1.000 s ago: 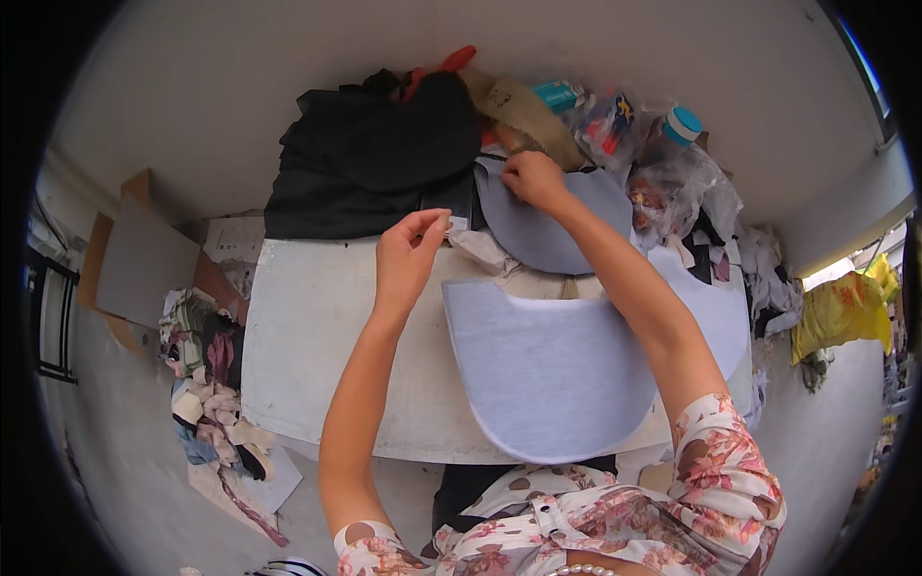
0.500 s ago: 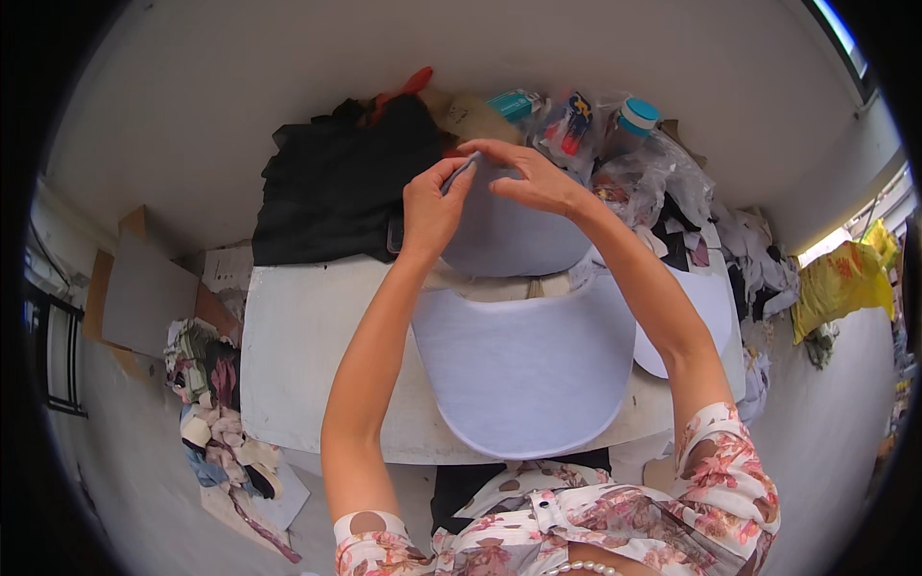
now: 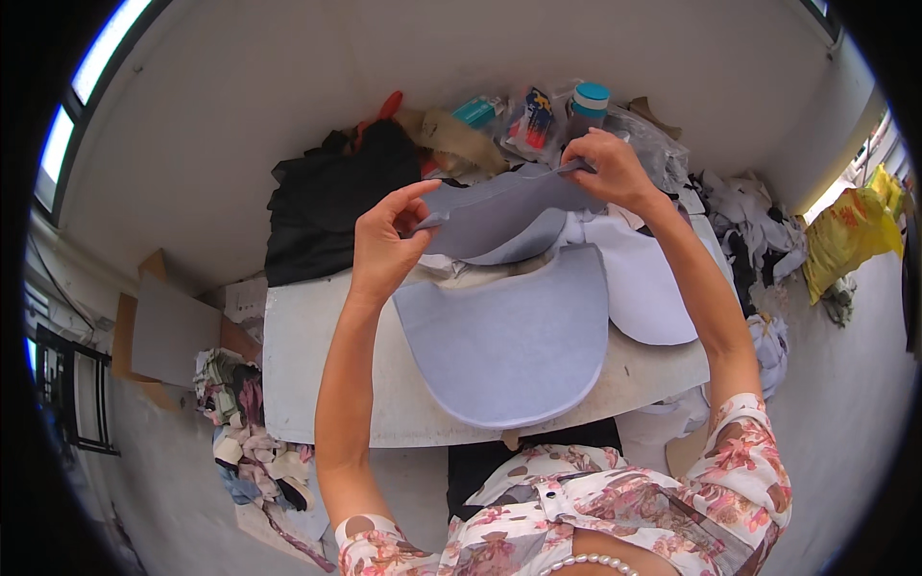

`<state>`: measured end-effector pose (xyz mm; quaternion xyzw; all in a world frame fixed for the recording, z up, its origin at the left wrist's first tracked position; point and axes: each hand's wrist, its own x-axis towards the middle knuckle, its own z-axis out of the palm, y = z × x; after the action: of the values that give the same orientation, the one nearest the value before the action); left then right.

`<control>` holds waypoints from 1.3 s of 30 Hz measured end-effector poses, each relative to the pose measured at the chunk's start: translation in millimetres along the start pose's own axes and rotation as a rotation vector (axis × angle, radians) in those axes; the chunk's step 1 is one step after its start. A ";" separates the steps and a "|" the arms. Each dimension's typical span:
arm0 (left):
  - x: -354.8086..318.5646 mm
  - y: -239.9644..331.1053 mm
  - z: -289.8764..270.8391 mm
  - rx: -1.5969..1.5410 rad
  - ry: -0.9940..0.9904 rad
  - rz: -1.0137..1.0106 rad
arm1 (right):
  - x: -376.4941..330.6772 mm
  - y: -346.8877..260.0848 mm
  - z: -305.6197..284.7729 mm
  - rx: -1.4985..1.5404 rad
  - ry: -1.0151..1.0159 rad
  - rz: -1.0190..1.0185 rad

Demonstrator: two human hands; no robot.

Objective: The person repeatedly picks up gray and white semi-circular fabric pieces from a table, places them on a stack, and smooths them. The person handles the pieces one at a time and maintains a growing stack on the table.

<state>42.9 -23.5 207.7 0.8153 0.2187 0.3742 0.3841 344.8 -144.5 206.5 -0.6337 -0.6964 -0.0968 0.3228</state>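
Note:
A grey fabric piece (image 3: pixel 499 216) is stretched between my two hands above the far part of the table. My left hand (image 3: pixel 392 230) pinches its left corner, and my right hand (image 3: pixel 607 171) grips the right end, held a bit higher. The lower part of the piece curves toward me. Nearer to me a stack of grey-blue rounded fabric pieces (image 3: pixel 504 346) lies flat, its straighter, dipped edge facing away. White fabric pieces (image 3: pixel 643 278) of a similar rounded shape lie beside that stack, under my right forearm.
The pale table (image 3: pixel 317 384) carries black cloth (image 3: pixel 336 202) at far left. Behind are tan cloth (image 3: pixel 451 139), a blue-lidded jar (image 3: pixel 589 104) and plastic bags. Fabric scraps (image 3: pixel 259 432) heap at the left, more (image 3: pixel 768 230) at the right. A cardboard box (image 3: pixel 173 326) stands left, a yellow bag (image 3: pixel 850 240) right.
My hands, close together before, have moved apart, the right one going right. The grey piece is now spread between them, its upper edge drawn out. The whole view has shifted slightly.

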 end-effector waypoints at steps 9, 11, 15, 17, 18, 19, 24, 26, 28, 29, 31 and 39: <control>-0.5 26.7 -2.8 0.248 0.075 -0.048 | -1.5 -20.5 -40.9 -0.238 0.123 -0.151; -3.1 26.4 -10.7 0.191 0.122 -0.018 | -3.4 -23.1 -46.0 -0.166 0.100 -0.060; -10.3 22.0 -29.9 -0.176 0.136 0.021 | -10.0 -22.2 -57.6 0.452 0.010 0.146; -12.3 22.4 -34.0 -0.202 0.171 0.045 | -15.3 -22.7 -58.6 0.603 0.110 0.117; -14.4 23.9 -36.1 -0.210 0.195 0.053 | -17.0 -28.6 -58.9 0.657 0.145 0.121; -16.3 26.3 -37.5 -0.226 0.214 0.058 | -19.1 -32.8 -58.5 0.712 0.178 0.123; -28.7 34.9 -47.6 -0.149 0.299 0.195 | -30.3 -38.8 -54.1 0.807 0.255 0.100; -33.0 34.7 -53.9 -0.133 0.314 0.251 | -34.7 -51.1 -55.9 0.774 0.320 0.036; -37.0 43.2 -55.2 -0.121 0.312 0.291 | -39.7 -55.0 -56.4 0.676 0.397 0.058; -39.9 43.7 -57.9 -0.088 0.316 0.327 | -41.2 -53.0 -54.4 0.583 0.429 0.064; -46.9 49.1 -58.9 -0.095 0.308 0.346 | -47.7 -47.9 -52.7 0.629 0.437 0.089; -75.9 46.1 -37.8 -0.344 0.516 0.228 | -69.5 -72.6 -49.6 0.727 0.503 0.248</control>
<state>-30.7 -83.0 226.7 0.6359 0.1497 0.6405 0.4037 291.6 -241.4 225.0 -0.5147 -0.5042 0.0424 0.6922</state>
